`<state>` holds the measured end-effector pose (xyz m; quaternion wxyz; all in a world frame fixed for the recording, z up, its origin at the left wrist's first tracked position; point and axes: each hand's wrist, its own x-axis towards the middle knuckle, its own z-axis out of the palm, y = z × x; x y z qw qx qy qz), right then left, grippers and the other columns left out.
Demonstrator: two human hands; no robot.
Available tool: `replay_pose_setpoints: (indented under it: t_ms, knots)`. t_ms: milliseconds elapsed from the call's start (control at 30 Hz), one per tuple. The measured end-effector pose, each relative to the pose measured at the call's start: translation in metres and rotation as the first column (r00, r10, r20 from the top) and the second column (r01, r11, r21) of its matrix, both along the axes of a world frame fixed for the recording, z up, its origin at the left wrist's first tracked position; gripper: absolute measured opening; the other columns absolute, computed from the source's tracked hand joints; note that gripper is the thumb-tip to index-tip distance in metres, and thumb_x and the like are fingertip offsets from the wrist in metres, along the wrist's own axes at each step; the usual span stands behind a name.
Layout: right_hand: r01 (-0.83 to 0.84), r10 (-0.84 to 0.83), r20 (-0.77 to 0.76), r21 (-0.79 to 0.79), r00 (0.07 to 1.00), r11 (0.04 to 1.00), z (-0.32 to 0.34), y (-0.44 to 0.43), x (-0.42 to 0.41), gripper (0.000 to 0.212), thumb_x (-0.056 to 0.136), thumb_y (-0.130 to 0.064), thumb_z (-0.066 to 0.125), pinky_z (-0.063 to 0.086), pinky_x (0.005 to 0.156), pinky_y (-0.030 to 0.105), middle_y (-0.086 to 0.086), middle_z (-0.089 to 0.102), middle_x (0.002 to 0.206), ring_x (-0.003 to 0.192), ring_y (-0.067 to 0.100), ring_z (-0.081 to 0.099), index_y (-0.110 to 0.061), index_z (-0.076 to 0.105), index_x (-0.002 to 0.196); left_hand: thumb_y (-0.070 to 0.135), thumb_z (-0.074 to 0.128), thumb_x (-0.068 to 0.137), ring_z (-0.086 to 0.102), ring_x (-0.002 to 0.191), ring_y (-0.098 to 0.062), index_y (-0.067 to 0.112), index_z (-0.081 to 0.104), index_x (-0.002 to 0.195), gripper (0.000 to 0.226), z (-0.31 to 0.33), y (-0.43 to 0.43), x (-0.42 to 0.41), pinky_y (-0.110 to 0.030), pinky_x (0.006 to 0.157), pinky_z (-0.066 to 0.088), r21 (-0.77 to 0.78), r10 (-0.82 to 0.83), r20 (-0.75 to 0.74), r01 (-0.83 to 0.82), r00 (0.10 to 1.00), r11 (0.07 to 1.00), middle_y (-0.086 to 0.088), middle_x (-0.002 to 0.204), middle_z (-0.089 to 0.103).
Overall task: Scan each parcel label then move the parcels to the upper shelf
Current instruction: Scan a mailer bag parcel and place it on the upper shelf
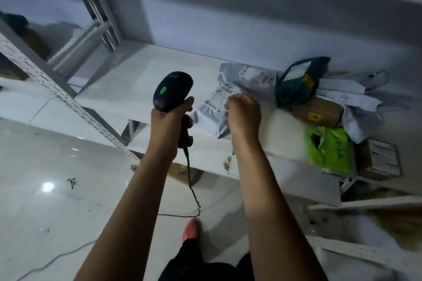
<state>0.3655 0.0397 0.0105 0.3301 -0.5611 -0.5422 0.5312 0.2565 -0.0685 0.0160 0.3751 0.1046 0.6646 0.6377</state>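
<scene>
My left hand (pixel 170 118) grips a black barcode scanner (pixel 172 90) with a green light lit on top; its head points at a grey parcel bag. My right hand (pixel 243 115) pinches that grey parcel (pixel 211 107) by its right edge, with the white label facing up, just above the white shelf board (pixel 137 84). More parcels lie to the right on the shelf: another grey bag (pixel 249 75), a dark green bag (pixel 296 84), a brown package (pixel 319 112), a bright green bag (pixel 330 150) and white bags (pixel 356 98).
The scanner's coiled cable (pixel 190 180) hangs down to the glossy tiled floor (pixel 57 178). A perforated metal shelf upright (pixel 52 86) slants across the left. A small box (pixel 381 162) sits at the shelf's right front. My pink shoe (pixel 191 228) stands below.
</scene>
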Motion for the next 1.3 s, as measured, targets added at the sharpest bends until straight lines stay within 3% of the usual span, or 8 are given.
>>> replay_pose_setpoints:
  t_ms: [133,333,400,533,667,800,1133,1300]
  knots:
    - [0.006,-0.001,0.027,-0.164,1.000,0.986,-0.026,-0.007,-0.027,0.033,0.068,-0.033,0.050,0.058,0.080,0.048,0.005,0.070,0.091,0.090,0.036,0.070,-0.017,0.064,0.093,0.030,0.077,0.088,0.061,0.070,-0.022,0.012,0.072,0.103,0.024,-0.021,0.018,-0.024,-0.039,0.064,0.046,-0.073,-0.075,0.005,0.075,0.997,0.994,-0.007,0.075,0.065]
    - [0.230,-0.260,0.000,-0.464,0.966,0.856,-0.116,0.028,-0.029,0.067,0.059,-0.037,0.059,0.044,0.062,0.032,0.017,0.073,0.108,0.085,0.031,0.066,-0.003,0.064,0.117,0.030,0.079,0.086,0.054,0.059,-0.025,0.008,0.069,0.100,0.028,-0.056,0.068,-0.033,-0.038,0.058,0.045,-0.170,-0.046,0.120,0.066,0.992,0.983,-0.012,0.070,0.060]
    - [0.206,-0.252,-0.010,-0.548,0.968,0.811,-0.122,0.031,-0.027,0.064,0.065,-0.040,0.063,0.049,0.067,0.034,0.016,0.072,0.107,0.089,0.031,0.069,-0.003,0.065,0.117,0.031,0.080,0.085,0.056,0.058,-0.026,0.012,0.067,0.096,0.025,-0.060,0.088,-0.042,-0.039,0.061,0.047,-0.200,0.020,0.098,0.000,0.995,0.980,-0.012,0.070,0.063]
    - [0.154,-0.261,-0.087,-0.618,0.961,0.771,-0.121,0.029,-0.024,0.028,0.098,-0.034,0.061,0.052,0.088,0.046,0.008,0.054,0.079,0.071,0.021,0.050,-0.008,0.057,0.089,0.034,0.080,0.084,0.064,0.061,-0.027,0.014,0.067,0.096,0.027,-0.080,0.129,-0.066,-0.037,0.066,0.052,-0.305,-0.056,0.040,0.066,0.998,0.950,-0.008,0.067,0.066]
    - [0.108,-0.289,-0.185,-0.639,0.939,0.762,-0.133,0.028,-0.044,0.039,0.096,-0.038,0.067,0.048,0.093,0.049,0.007,0.056,0.101,0.093,0.024,0.054,-0.014,0.049,0.120,0.034,0.078,0.071,0.061,0.063,-0.029,0.008,0.067,0.076,0.028,-0.101,0.132,-0.064,-0.035,0.062,0.048,-0.406,-0.266,0.019,0.251,0.964,0.879,-0.008,0.064,0.064]
    - [0.143,-0.366,-0.305,-0.562,0.879,0.814,-0.129,0.012,-0.065,0.045,0.088,-0.030,0.075,0.056,0.089,0.053,0.005,0.061,0.127,0.118,0.030,0.059,-0.020,0.050,0.124,0.028,0.073,0.070,0.058,0.051,-0.027,0.003,0.069,0.079,0.027,-0.098,0.104,-0.072,-0.030,0.052,0.045,-0.353,-0.245,-0.028,0.220,0.969,0.909,-0.008,0.057,0.062]
    - [0.181,-0.322,-0.495,-0.311,0.807,0.933,-0.075,-0.093,-0.131,0.065,0.062,-0.026,0.086,0.063,0.085,0.049,0.016,0.071,0.120,0.109,0.035,0.071,-0.007,0.061,0.120,0.028,0.079,0.076,0.054,0.048,-0.023,0.006,0.069,0.080,0.024,-0.041,-0.020,-0.140,-0.029,0.051,0.043,-0.089,-0.217,-0.122,0.207,0.968,0.974,-0.008,0.056,0.059]
    - [0.241,-0.339,-0.565,-0.243,0.752,0.940,-0.054,-0.145,-0.141,0.059,0.066,-0.022,0.085,0.063,0.086,0.048,0.013,0.069,0.125,0.111,0.031,0.070,-0.012,0.058,0.117,0.036,0.074,0.071,0.064,0.059,-0.043,0.005,0.074,0.081,0.033,-0.008,-0.076,-0.165,-0.047,0.053,0.055,-0.067,-0.227,-0.269,0.216,0.936,0.974,-0.018,0.067,0.070]
